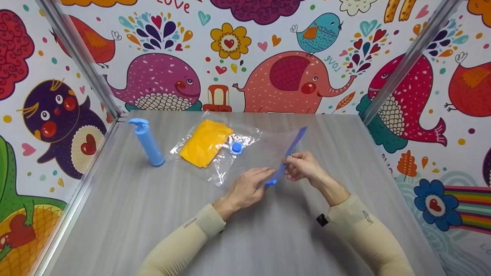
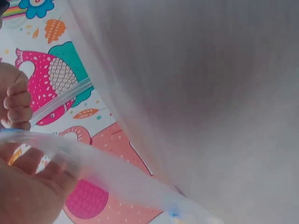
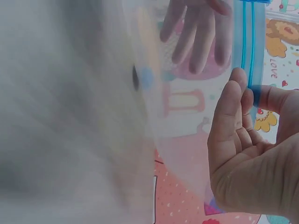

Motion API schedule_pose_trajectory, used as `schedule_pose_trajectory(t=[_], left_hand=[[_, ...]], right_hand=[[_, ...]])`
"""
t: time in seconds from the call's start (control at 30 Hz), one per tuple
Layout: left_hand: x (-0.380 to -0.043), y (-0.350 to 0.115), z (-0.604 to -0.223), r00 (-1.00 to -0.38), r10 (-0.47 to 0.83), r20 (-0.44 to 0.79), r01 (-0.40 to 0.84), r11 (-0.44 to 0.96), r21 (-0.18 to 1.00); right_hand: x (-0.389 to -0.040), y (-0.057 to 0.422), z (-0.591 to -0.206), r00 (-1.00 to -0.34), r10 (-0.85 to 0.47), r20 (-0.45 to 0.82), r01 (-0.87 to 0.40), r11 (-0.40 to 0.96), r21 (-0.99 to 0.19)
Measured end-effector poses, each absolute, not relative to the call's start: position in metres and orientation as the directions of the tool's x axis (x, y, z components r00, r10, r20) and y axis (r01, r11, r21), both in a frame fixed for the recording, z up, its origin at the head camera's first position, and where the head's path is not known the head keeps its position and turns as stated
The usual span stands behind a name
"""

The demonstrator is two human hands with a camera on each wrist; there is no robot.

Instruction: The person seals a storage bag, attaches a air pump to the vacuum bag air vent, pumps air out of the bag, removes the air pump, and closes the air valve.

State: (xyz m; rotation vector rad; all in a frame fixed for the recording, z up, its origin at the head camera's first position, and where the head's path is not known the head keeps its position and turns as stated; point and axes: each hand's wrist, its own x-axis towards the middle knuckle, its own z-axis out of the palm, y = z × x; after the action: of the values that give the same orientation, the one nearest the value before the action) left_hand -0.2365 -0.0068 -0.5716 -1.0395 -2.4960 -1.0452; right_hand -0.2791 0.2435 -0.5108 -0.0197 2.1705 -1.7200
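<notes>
A clear plastic zip bag lies on the table, its blue zip edge point(image 1: 294, 142) raised toward the right. My right hand point(image 1: 303, 166) pinches that edge between thumb and fingers; the right wrist view shows the double blue zip track point(image 3: 249, 42) in this pinch. My left hand point(image 1: 247, 188) is beside the near end of the zip, by a small blue slider point(image 1: 271, 183). Its fingers show straight through the film in the right wrist view. A folded yellow cloth point(image 1: 205, 143) appears to be inside the bag, with a round blue valve point(image 1: 236, 147) beside it.
A light blue hand pump point(image 1: 149, 143) stands upright at the left of the table, beside the bag. Brightly patterned walls point(image 1: 230, 88) and metal posts point(image 1: 406, 65) border the grey table point(image 1: 115, 214) at the back and sides.
</notes>
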Motion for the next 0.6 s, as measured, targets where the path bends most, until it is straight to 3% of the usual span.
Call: schedule_pose_trajectory(t=[0.2,0.33,0.47,0.6], left_hand=[[-0.239,-0.014,-0.566,-0.669,0.467,0.578,0.743,0.402,0.535],[-0.241,-0.017,-0.563,-0.684,0.430,0.590,0.730,0.408,0.549],[-0.242,-0.019,-0.560,-0.711,0.425,0.560,0.703,0.423,0.572],[-0.243,-0.020,-0.558,-0.719,0.423,0.552,0.695,0.435,0.572]], right_hand=[[-0.276,0.240,-0.505,-0.938,-0.266,-0.223,0.145,0.284,-0.948],[-0.275,0.238,-0.501,-0.955,-0.263,-0.135,0.039,0.340,-0.940],[-0.272,0.234,-0.498,-0.960,-0.273,0.070,-0.172,0.370,-0.913],[-0.267,0.226,-0.494,-0.881,-0.311,0.357,-0.459,0.376,-0.805]])
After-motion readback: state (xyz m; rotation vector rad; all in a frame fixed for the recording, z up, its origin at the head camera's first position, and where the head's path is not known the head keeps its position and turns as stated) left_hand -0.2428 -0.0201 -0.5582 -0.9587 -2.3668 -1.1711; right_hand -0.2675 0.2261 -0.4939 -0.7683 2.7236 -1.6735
